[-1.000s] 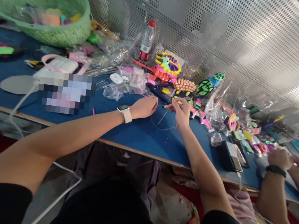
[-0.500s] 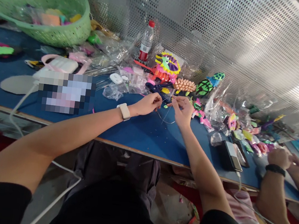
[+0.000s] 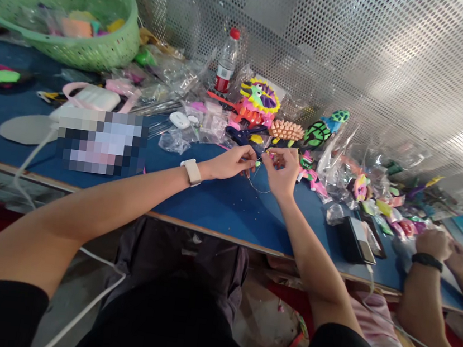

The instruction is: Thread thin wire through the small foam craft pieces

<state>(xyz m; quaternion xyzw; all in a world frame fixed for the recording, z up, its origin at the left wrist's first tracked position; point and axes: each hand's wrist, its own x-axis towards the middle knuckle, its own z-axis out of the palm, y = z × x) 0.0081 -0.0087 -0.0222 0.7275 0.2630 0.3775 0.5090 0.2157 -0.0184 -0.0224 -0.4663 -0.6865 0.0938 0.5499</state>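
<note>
Over the blue table, my left hand point(image 3: 235, 164) is closed in a pinch, with thumb and forefinger on a thin cord. My right hand point(image 3: 283, 171) also pinches the cord, its fingertips a short gap from the left ones. The thin cord point(image 3: 258, 190) hangs in a loose loop below and between both hands. Something small and pink-yellow shows by the right fingertips; whether it is held cannot be made out. Behind the hands lie a brown spiky foam figure point(image 3: 286, 130) and a pink-green foam figure point(image 3: 308, 171).
A green basket point(image 3: 89, 57) stands at the back left, near a red-capped bottle point(image 3: 227, 60). Foam animals and clear plastic bags crowd the perforated metal wall point(image 3: 335, 51). A black box point(image 3: 356, 240) sits at right, beside another person's hands point(image 3: 434, 243). A white cable point(image 3: 32, 163) crosses the left edge.
My left hand has moved slightly right, toward my right hand, so the fingertips are closer together. The cord loop still hangs between them.
</note>
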